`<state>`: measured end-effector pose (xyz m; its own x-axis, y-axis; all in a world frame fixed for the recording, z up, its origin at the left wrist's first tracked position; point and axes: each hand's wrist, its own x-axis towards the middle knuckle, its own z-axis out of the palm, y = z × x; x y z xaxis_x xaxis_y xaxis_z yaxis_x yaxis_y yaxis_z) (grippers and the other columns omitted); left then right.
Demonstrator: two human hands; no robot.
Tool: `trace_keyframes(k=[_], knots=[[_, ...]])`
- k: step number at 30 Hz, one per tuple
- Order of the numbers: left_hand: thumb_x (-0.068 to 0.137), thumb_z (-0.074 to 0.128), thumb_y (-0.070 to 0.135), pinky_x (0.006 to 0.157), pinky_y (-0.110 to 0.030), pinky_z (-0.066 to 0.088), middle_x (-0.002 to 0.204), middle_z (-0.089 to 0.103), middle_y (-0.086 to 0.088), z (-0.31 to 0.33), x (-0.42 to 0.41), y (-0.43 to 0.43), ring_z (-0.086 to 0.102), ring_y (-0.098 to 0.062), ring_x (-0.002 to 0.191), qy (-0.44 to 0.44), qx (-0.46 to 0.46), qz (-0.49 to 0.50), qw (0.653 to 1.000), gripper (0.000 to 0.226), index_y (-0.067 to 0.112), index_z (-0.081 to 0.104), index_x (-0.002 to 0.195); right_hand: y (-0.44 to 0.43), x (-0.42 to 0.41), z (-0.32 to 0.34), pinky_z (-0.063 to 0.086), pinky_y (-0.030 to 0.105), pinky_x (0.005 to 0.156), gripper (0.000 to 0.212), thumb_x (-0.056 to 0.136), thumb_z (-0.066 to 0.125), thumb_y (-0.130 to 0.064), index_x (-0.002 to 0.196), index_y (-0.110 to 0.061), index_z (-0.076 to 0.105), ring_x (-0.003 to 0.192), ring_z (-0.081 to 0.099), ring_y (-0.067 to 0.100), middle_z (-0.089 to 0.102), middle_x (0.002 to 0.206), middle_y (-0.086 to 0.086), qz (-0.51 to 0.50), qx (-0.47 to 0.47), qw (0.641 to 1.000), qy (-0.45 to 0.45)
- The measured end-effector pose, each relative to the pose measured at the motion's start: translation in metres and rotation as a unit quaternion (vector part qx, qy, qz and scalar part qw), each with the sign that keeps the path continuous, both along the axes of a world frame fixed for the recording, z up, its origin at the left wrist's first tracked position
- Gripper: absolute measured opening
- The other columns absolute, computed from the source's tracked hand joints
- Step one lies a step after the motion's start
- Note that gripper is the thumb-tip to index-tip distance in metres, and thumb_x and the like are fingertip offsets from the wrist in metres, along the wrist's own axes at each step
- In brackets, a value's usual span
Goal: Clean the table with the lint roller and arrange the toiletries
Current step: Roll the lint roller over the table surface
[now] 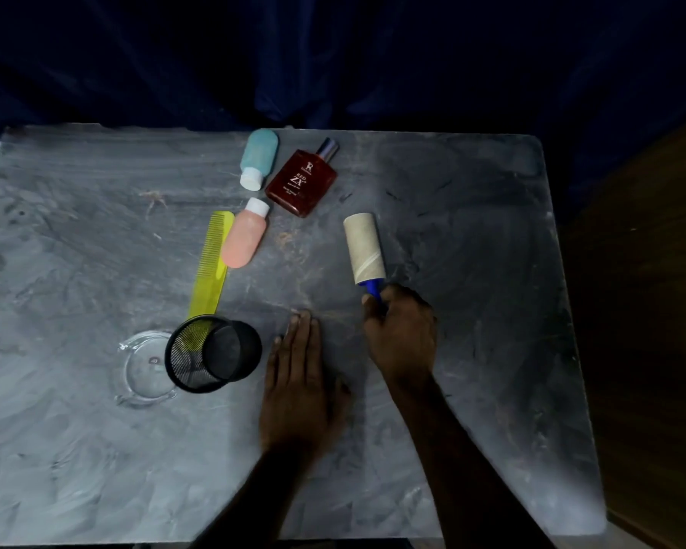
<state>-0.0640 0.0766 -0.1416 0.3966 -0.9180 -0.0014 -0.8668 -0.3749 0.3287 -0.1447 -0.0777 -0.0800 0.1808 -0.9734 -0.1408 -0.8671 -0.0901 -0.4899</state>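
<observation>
My right hand (401, 334) grips the blue handle of the lint roller (364, 249), whose beige roll lies on the grey marbled table (96, 449) near its middle. My left hand (300, 386) rests flat on the table, fingers together, holding nothing. A pink bottle (244, 237), a teal bottle (259, 156) and a dark red perfume bottle (302, 182) lie on their sides at the back centre. A yellow comb (210, 263) lies beside the pink bottle, its near end hidden behind a black mesh cup (210, 352).
A clear glass dish (145, 368) sits left of the mesh cup, touching it. Small specks and fibres dot the table near the roller and at the back left. A dark blue curtain (333, 53) hangs behind the table; a wooden surface (650, 311) lies to the right.
</observation>
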Motion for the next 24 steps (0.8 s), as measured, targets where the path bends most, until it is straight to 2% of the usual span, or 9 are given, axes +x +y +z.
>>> trace_keyframes(k=[5,11,16,18,21,24], knots=[[0.094,0.051,0.041,0.134,-0.051,0.021,0.176,0.024,-0.017,0.000,0.000,0.000,0.024,-0.032,0.164,-0.008,0.008,0.000,1.000,0.086,0.001,0.028,0.166,-0.013,-0.019,-0.002,0.051,0.035,0.081,0.030,0.093,0.060,-0.040,0.100,-0.012,0.071,0.092,0.070,0.031,0.074,0.098,0.011,-0.054,0.010,0.998,-0.002],[0.095,0.049,0.041,0.134,-0.050,0.019,0.177,0.023,-0.015,0.000,0.000,0.000,0.024,-0.033,0.164,-0.006,0.015,0.005,1.000,0.085,0.001,0.026,0.167,-0.023,-0.046,-0.001,0.048,0.030,0.076,0.027,0.094,0.062,-0.038,0.099,-0.013,0.071,0.088,0.070,0.027,0.074,0.096,0.010,-0.115,0.002,0.993,-0.015],[0.091,0.048,0.038,0.130,-0.055,0.027,0.174,0.029,-0.018,0.004,-0.003,0.000,0.030,-0.036,0.160,0.005,-0.014,0.004,1.000,0.084,-0.002,0.033,0.164,-0.035,-0.080,0.010,0.041,0.027,0.081,0.035,0.100,0.053,-0.045,0.116,-0.017,0.066,0.099,0.067,0.022,0.070,0.108,0.005,-0.131,0.049,0.990,0.025],[0.091,0.047,0.039,0.129,-0.055,0.028,0.174,0.028,-0.018,0.004,-0.003,0.000,0.030,-0.037,0.160,0.002,-0.012,0.002,1.000,0.084,-0.001,0.032,0.164,-0.038,-0.094,0.008,0.043,0.027,0.080,0.034,0.098,0.057,-0.044,0.113,-0.015,0.067,0.097,0.067,0.024,0.070,0.105,0.006,-0.153,0.048,0.987,0.016],[0.091,0.045,0.040,0.130,-0.054,0.027,0.176,0.025,-0.015,0.001,-0.003,0.002,0.030,-0.039,0.160,0.003,0.001,0.009,1.000,0.085,0.002,0.029,0.166,-0.039,-0.108,0.006,0.051,0.033,0.087,0.032,0.094,0.063,-0.041,0.112,-0.014,0.068,0.101,0.067,0.026,0.071,0.107,0.009,-0.218,0.037,0.975,-0.019],[0.092,0.043,0.040,0.129,-0.055,0.027,0.176,0.025,-0.014,-0.001,-0.003,0.002,0.029,-0.038,0.159,-0.003,0.007,0.011,1.000,0.084,0.003,0.028,0.167,-0.039,-0.118,0.011,0.049,0.032,0.088,0.031,0.095,0.065,-0.036,0.116,-0.015,0.068,0.107,0.066,0.024,0.070,0.113,0.008,-0.245,0.047,0.968,-0.004]])
